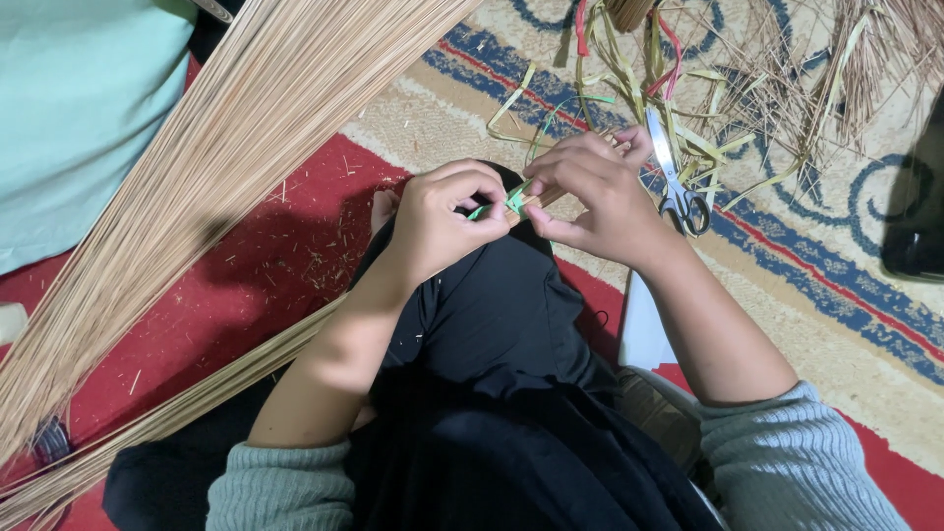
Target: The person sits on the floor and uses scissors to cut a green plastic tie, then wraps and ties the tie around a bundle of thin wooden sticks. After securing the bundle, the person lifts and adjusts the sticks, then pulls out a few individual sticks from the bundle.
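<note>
Nearest the camera, a black-clothed lap (492, 324) is seen, with grey-green knitted sleeves (787, 462) on both forearms. Above the knee, a green strip (511, 202) is pinched at one end by the left hand (442, 221), thumb and forefinger closed on it. The other end is gripped by the right hand (600, 192), fingers curled tight; a thin pale stick appears to be held with it, though this is partly hidden. Scissors (674, 177) are laid just beside the right hand on the patterned rug (836, 295). A large bundle of pale sticks (226, 147) is spread towards the rug's far left. Loose strips and straw (728, 69) are scattered near the far edge.
</note>
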